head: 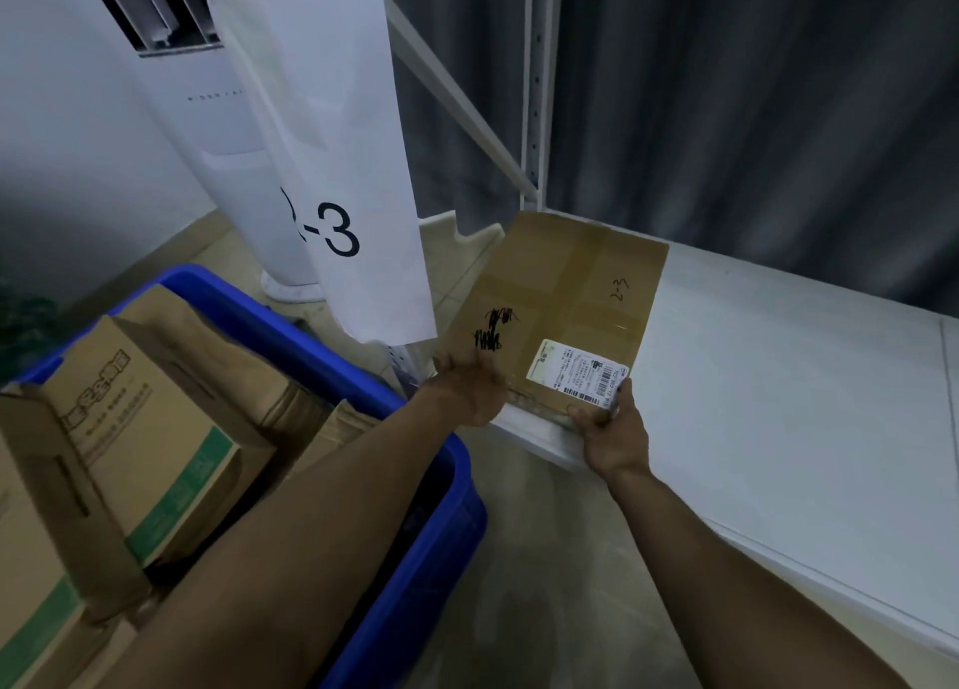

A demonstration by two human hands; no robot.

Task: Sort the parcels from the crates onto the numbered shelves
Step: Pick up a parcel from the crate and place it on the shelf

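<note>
A flat brown cardboard parcel, marked "2-3" by hand and bearing a white barcode label, lies on the left end of the white shelf. My left hand holds its near left edge, fingers on the top face. My right hand grips the near right corner by the label, thumb on top. A white paper sign reading "2-3" hangs from the shelf post to the left of the parcel. The blue crate with more cardboard boxes stands at lower left, under my left forearm.
The white shelf surface runs bare to the right of the parcel. Behind it hangs a grey curtain. A white upright shelf post rises at the back corner. A white floor-standing appliance stands at the back left on the tiled floor.
</note>
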